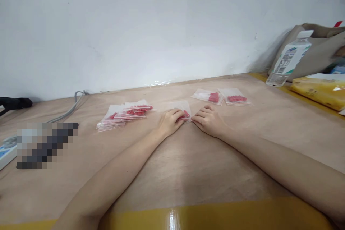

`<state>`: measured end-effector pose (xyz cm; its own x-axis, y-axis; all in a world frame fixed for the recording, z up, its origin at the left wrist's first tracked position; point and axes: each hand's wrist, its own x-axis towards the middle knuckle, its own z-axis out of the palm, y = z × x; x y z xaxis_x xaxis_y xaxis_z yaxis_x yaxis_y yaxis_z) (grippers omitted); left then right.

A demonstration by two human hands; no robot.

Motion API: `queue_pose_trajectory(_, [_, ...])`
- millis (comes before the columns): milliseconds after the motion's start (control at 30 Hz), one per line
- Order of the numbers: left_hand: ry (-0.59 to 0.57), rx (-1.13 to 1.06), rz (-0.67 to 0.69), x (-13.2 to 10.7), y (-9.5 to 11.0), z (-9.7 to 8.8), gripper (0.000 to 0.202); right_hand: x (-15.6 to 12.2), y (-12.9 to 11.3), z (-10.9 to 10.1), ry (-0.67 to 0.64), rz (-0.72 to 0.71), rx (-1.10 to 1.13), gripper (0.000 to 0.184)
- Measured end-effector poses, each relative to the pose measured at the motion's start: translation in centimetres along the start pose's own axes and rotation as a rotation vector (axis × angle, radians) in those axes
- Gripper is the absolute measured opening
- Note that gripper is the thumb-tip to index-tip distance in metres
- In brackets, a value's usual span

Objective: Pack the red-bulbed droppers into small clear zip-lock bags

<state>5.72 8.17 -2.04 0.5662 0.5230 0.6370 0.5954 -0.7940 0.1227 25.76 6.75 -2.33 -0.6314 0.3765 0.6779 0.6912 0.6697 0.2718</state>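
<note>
A small clear zip bag [183, 105] with red pieces inside lies flat on the table, its near edge between my two hands. My left hand [171, 121] grips the bag's near left corner with its fingers curled. At the near right corner, my right hand [208, 121] pinches the edge between thumb and fingers. To the left lies an overlapping pile of similar zip bags [129, 112] holding red pieces. Beyond my right hand rest a zip bag [206, 95] and a small stack of zip bags [235, 97], also with red contents.
A plastic bottle [289, 59] stands at the back right, before a beige bag [323, 48] and beside a yellow packet [319, 90]. At left are a grey cable [66, 114], a power strip [8, 154] and a pixelated dark object [50, 147]. A white wall [134, 25] closes off the back.
</note>
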Motion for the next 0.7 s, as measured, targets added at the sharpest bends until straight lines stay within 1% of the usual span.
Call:
queue_pose_trajectory(133, [0.031, -0.007, -0.003, -0.2, -0.1, -0.6, 0.014, -0.1, 0.2, 0.0, 0.028, -0.007, -0.007, 0.022])
queue_pose_trajectory(267, [-0.012, -0.090, 0.039, -1.5, -0.5, -2.1, 0.028, -0.3, 0.4, 0.1, 0.082, -0.010, 0.039, 0.019])
queue_pose_trajectory(333, [-0.006, -0.083, 0.050, -2.3, -0.8, -2.6, 0.025, -0.3, 0.4, 0.1, 0.096, -0.007, 0.067, 0.018])
queue_pose_trajectory(400, [0.022, -0.052, 0.058, -3.0, -1.1, -2.9, 0.015, -0.3, 0.4, 0.1, 0.098, -0.005, 0.085, 0.018])
queue_pose_trajectory(467, [0.040, -0.033, 0.076, -3.5, -1.3, -3.0, 0.011, -0.2, 0.4, 0.1, 0.086, -0.005, 0.094, 0.020])
queue_pose_trajectory(533, [0.047, -0.026, 0.097, -3.6, -1.3, -3.0, 0.010, -0.2, 0.5, 0.0, 0.070, -0.003, 0.097, 0.021])
queue_pose_trajectory(700, [0.059, 0.002, 0.137, -2.5, -0.6, -2.4, 0.016, 0.0, 0.5, -0.1, 0.051, -0.020, 0.105, 0.021])
